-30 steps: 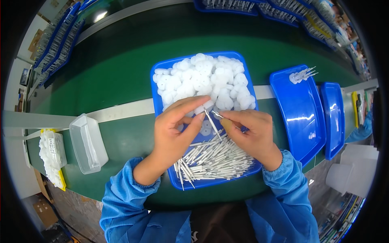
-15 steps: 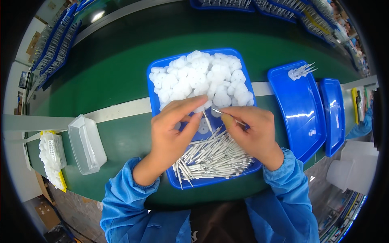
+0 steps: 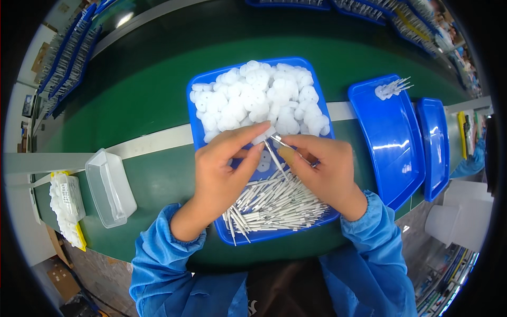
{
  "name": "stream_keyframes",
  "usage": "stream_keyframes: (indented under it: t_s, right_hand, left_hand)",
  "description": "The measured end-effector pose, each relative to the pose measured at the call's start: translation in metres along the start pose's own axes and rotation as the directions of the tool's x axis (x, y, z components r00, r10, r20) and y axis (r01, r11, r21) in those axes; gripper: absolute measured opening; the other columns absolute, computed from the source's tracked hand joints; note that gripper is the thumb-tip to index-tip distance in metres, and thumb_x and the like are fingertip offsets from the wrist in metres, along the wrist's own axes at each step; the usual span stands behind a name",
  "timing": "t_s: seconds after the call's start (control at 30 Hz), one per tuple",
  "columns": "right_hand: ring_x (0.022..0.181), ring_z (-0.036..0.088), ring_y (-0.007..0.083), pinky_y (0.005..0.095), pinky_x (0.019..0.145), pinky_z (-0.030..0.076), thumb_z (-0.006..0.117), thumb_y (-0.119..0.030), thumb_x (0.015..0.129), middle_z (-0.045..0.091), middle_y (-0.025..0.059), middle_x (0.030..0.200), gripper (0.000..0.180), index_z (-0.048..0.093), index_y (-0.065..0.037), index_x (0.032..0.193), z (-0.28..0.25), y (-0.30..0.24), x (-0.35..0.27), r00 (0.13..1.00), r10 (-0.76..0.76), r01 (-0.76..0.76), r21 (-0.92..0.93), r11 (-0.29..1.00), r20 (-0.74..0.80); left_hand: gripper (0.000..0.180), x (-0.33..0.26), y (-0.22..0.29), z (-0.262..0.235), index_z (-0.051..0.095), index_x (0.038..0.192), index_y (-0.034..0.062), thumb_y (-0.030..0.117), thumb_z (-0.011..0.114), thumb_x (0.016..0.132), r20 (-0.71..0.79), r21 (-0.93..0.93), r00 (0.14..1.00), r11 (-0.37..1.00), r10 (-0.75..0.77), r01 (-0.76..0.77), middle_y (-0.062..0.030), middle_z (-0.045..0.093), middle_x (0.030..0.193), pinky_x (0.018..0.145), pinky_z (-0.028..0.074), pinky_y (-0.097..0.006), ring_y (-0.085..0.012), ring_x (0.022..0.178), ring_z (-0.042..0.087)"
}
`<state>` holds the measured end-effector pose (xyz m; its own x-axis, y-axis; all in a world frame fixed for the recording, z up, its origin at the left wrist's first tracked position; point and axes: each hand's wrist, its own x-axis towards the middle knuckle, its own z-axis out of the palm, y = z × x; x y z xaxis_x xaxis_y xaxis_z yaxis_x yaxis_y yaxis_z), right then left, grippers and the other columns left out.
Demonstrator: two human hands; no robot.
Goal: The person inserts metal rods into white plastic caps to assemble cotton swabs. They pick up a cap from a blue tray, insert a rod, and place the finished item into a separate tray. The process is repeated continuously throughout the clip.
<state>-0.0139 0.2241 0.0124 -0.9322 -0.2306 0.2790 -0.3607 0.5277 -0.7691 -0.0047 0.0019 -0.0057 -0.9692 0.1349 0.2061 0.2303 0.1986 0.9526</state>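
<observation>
My left hand (image 3: 222,169) pinches a small white plastic disc (image 3: 262,136) between thumb and fingers. A thin white rod (image 3: 275,158) slants down from that disc. Between the thumb and fingers of my right hand (image 3: 332,166) is another thin rod (image 3: 280,141), its metal end up against the disc's edge; whether it sits in a hole cannot be seen. Both hands are over a blue tray (image 3: 301,61). Its far half holds a heap of white discs (image 3: 259,92), its near half a pile of thin white rods (image 3: 280,206) with metal ends.
Right of the tray, a second blue tray (image 3: 393,153) carries a few discs with rods attached (image 3: 392,89); another blue tray (image 3: 435,142) lies beyond. To the left are a clear plastic box (image 3: 110,187) and a yellow tray (image 3: 81,238) with white parts. Filled blue racks (image 3: 71,58) stand far left.
My right hand has brought its rod's metal end in to the disc. My left hand keeps its pinch on the disc, now slightly tilted. The whole view has shifted a little.
</observation>
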Motion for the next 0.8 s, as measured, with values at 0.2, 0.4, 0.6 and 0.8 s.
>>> stream_keyframes:
  t_s: [0.2, 0.4, 0.6, 0.8]
  right_hand:
    - [0.056, 0.068, 0.0085, 0.0280, 0.053, 0.049, 0.085, -0.008, 0.096, 0.073, 0.0067, 0.065, 0.009, 0.083, 0.000, 0.101, 0.000, -0.003, 0.003, 0.951, 0.256, -0.301, 0.327, 0.896, 0.176]
    - [0.057, 0.070, 0.0172, 0.0310, 0.054, 0.048, 0.088, -0.012, 0.091, 0.072, 0.0068, 0.067, 0.011, 0.082, -0.004, 0.097, 0.008, 0.007, 0.004, 0.997, -0.068, 0.069, 0.043, 0.997, -0.027]
    - [0.058, 0.067, 0.0213, 0.0375, 0.055, 0.044, 0.089, -0.013, 0.085, 0.071, 0.0035, 0.068, 0.014, 0.078, -0.010, 0.093, 0.004, 0.002, 0.005, 0.930, -0.368, 0.339, -0.375, 0.863, -0.006]
    - [0.063, 0.072, 0.0244, 0.0388, 0.059, 0.051, 0.090, -0.011, 0.084, 0.076, 0.0054, 0.075, 0.014, 0.080, -0.008, 0.093, 0.000, 0.010, 0.012, 0.939, -0.342, 0.330, -0.195, 0.924, -0.027]
  left_hand:
    - [0.045, 0.003, 0.002, 0.002, 0.081, 0.135, 0.0074, -0.008, 0.079, 0.092, -0.001, 0.131, 0.992, 0.984, 0.123, -0.122, -0.0132, 0.082, 0.109, 0.078, 0.063, -0.030, -0.0169, 0.086, 0.077]
    - [0.047, 0.002, 0.006, 0.000, 0.083, 0.130, 0.0067, -0.008, 0.082, 0.086, 0.030, 0.297, 0.978, 0.933, 0.204, -0.204, -0.0126, 0.082, 0.092, 0.072, 0.060, -0.032, -0.0219, 0.076, 0.078]
    - [0.045, -0.001, 0.004, 0.004, 0.084, 0.128, 0.0058, -0.009, 0.082, 0.085, 0.014, 0.330, 0.975, 0.920, 0.221, -0.213, -0.0136, 0.082, 0.092, 0.072, 0.060, -0.033, -0.0240, 0.077, 0.079]
    - [0.050, -0.005, 0.003, 0.002, 0.083, 0.134, 0.0103, -0.009, 0.081, 0.088, 0.006, 0.203, 0.997, 0.976, 0.072, -0.072, -0.0125, 0.083, 0.097, 0.074, 0.060, -0.028, -0.0167, 0.079, 0.079]
